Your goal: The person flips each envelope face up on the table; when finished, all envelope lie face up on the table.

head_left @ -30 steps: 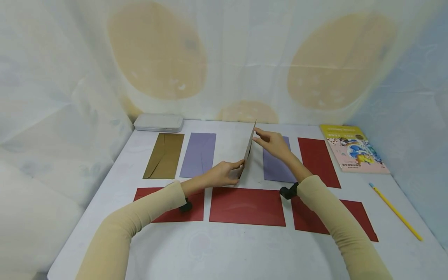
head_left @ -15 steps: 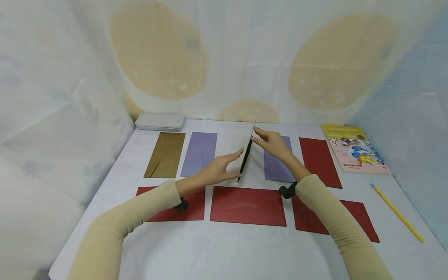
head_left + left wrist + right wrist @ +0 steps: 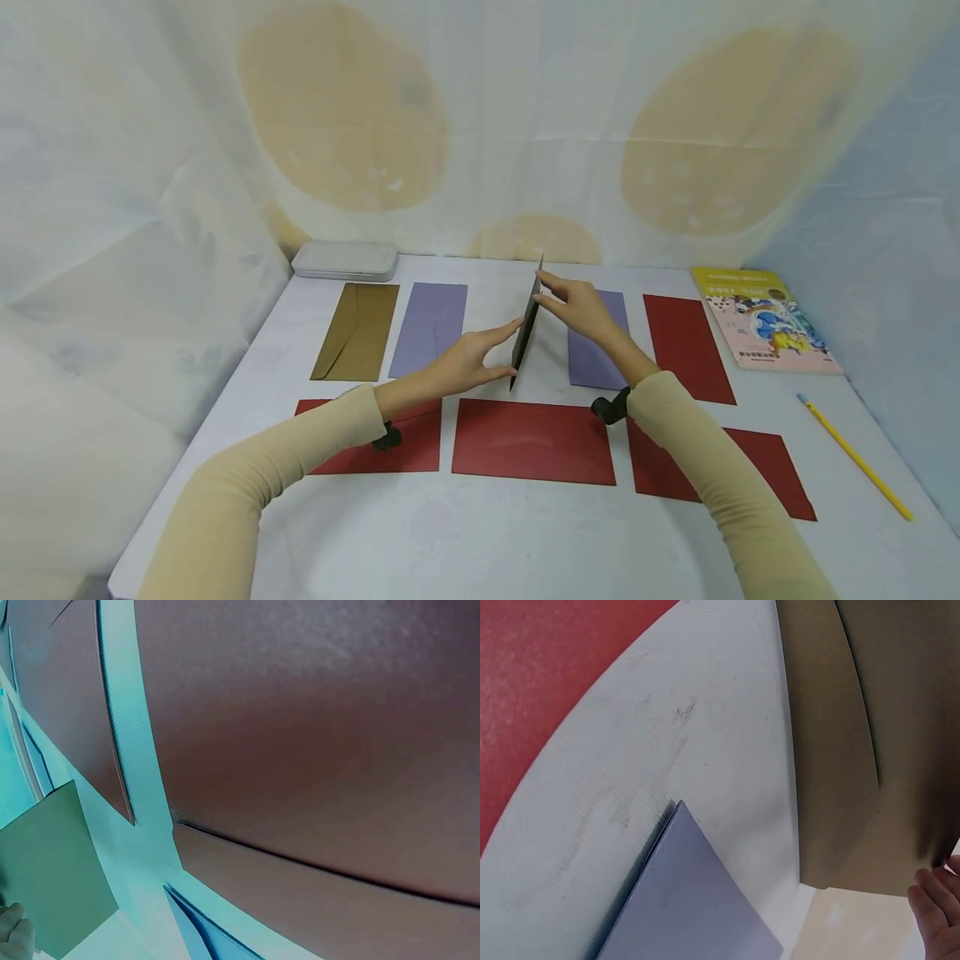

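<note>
A: Envelope (image 3: 526, 333) first, where's yours?
B: Brown one, you've got it standing on edge over the white table (image 3: 480, 533), in the gap between the two purple envelopes (image 3: 429, 329), lower corner near the table just behind the middle red envelope (image 3: 532, 442).
A: Your right hand (image 3: 581, 308)?
B: Fingers pinch the envelope's top far corner, thumb on the near side; the right wrist view shows fingertips (image 3: 937, 900) at its edge.
A: Left hand (image 3: 468, 362)?
B: Fingers straight and spread, thumb out, holding nothing; the tips are just beside the envelope's face, and you can't tell if they touch.
A: Rest?
B: Gold envelope (image 3: 356, 331) far left, book (image 3: 765, 321) and yellow pencil (image 3: 855, 457) on your right, white case (image 3: 345, 261) at the back
</note>
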A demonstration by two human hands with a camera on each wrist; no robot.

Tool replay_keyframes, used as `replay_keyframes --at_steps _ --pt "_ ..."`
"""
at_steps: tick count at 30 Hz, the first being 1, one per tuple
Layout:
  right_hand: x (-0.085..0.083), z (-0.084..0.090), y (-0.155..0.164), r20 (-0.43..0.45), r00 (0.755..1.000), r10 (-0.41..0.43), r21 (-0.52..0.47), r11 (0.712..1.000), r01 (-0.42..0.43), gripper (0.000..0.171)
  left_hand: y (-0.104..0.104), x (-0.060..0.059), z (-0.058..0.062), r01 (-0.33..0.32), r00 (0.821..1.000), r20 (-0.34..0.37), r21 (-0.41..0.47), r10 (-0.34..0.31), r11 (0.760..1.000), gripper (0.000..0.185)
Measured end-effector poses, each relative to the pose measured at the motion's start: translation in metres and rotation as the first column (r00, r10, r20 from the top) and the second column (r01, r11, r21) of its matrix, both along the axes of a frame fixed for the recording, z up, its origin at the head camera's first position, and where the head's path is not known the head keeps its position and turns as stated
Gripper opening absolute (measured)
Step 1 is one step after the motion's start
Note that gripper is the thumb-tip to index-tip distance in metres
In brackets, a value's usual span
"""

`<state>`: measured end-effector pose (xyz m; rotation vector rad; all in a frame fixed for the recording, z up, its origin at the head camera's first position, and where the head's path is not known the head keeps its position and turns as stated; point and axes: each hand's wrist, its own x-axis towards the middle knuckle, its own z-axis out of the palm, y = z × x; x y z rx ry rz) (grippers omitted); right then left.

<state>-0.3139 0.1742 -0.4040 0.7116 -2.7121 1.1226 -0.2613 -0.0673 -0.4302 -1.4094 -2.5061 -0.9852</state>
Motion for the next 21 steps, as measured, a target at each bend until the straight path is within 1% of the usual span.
replay_keyframes --at_steps 4,7,9,12,15,19,21 --pt "0.0 -0.003 0.0 0.006 1.0 0.007 -0.006 1.0 -0.007 0.058 -0.003 0.0 -0.002 -0.012 1.0 0.0 0.009 0.012 1.0 0.08" --pt "0.002 -0.007 0.002 0.029 1.0 0.003 -0.001 1.0 -0.003 0.059 -0.008 0.0 -0.003 -0.019 1.0 0.001 0.029 0.019 0.999 0.082" --pt "0.003 -0.011 0.004 0.051 0.999 -0.005 0.022 1.0 0.004 0.058 -0.011 0.0 -0.004 -0.027 1.0 -0.005 0.045 0.027 0.999 0.082" --pt "0.005 -0.018 0.006 0.087 0.996 -0.009 0.09 0.996 0.001 0.055 -0.016 -0.001 -0.005 -0.036 0.999 -0.012 0.077 0.037 0.996 0.081" --pt "0.007 -0.023 0.008 0.121 0.992 0.019 0.159 0.987 -0.039 0.053 -0.021 -0.002 -0.007 -0.055 0.998 -0.012 0.099 0.057 0.993 0.08" --pt "0.011 -0.025 0.008 0.167 0.983 0.075 0.188 0.976 -0.107 0.052 -0.029 -0.004 -0.011 -0.113 0.993 -0.01 0.1 0.115 0.989 0.078" --pt "0.013 -0.026 0.008 0.169 0.981 0.097 0.198 0.972 -0.13 0.051 -0.032 -0.004 -0.013 -0.142 0.99 -0.003 0.094 0.143 0.985 0.077"
